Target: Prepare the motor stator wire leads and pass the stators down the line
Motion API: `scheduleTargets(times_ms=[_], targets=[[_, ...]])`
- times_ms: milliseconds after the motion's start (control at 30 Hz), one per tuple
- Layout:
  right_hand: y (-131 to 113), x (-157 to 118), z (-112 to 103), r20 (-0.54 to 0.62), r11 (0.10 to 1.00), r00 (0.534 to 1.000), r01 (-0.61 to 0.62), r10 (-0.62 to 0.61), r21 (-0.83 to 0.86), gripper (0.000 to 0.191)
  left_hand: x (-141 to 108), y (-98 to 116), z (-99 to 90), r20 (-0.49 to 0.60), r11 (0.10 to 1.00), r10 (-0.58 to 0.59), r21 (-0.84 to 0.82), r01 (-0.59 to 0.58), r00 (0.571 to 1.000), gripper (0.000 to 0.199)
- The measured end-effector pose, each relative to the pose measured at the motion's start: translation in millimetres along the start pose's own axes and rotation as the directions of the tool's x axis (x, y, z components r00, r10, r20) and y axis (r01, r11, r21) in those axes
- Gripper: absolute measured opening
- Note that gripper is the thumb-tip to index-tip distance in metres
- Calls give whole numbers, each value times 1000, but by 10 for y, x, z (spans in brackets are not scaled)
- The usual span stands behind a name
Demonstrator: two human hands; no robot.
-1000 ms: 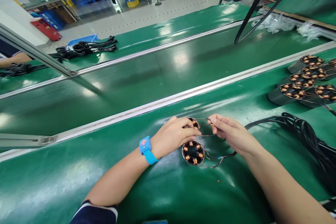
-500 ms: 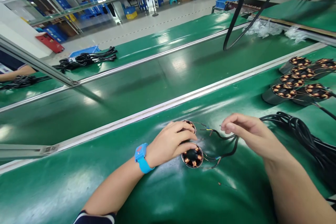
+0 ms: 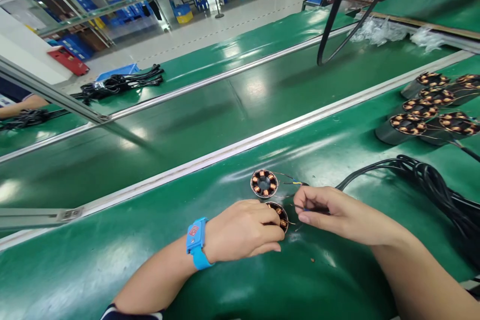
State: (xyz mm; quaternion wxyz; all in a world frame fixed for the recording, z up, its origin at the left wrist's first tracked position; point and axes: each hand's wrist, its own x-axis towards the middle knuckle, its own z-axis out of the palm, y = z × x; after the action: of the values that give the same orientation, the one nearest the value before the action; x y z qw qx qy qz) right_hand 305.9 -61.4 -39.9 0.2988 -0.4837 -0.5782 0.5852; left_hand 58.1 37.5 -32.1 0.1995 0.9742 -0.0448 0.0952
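Note:
My left hand (image 3: 249, 230), with a blue strap (image 3: 197, 242) on its wrist, lies over the nearer motor stator (image 3: 278, 214), fingers curled across its top. The hand hides much of that stator. Just beyond it a second stator (image 3: 264, 183) stands on the green mat, its ring of copper coils facing up. Thin wires run from it to the coloured ends of a cable (image 3: 296, 181). My right hand (image 3: 330, 210) is closed in a pinch on a black cable close to the nearer stator's wires. The fingers partly cover the cable's end.
Several more stators (image 3: 407, 125) stand at the right. Coiled black cables (image 3: 423, 175) lie in front of them. A conveyor belt (image 3: 210, 105) with metal rails runs behind the mat. A black cable loop (image 3: 330, 35) hangs over it. At far left is another person's arm (image 3: 22, 105).
My left hand has shifted from the far stator to the near one, uncovering the far one. My right hand has come left and down and closed on the cable.

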Motion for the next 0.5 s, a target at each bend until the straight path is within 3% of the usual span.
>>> scheduleTargets(times_ms=[200,367,500], targets=[[93,116,52,-92,968,992,-57,82,246,42,21,126,6,22,964,-214,166,208,977,16],[155,96,13,-30,974,998,-55,63,220,34,16,122,20,70,960,-262,120,253,962,17],[117,18,-103,-19,993,997,-68,70,100,35,-30,61,-86,5,974,-226,-33,226,974,22]])
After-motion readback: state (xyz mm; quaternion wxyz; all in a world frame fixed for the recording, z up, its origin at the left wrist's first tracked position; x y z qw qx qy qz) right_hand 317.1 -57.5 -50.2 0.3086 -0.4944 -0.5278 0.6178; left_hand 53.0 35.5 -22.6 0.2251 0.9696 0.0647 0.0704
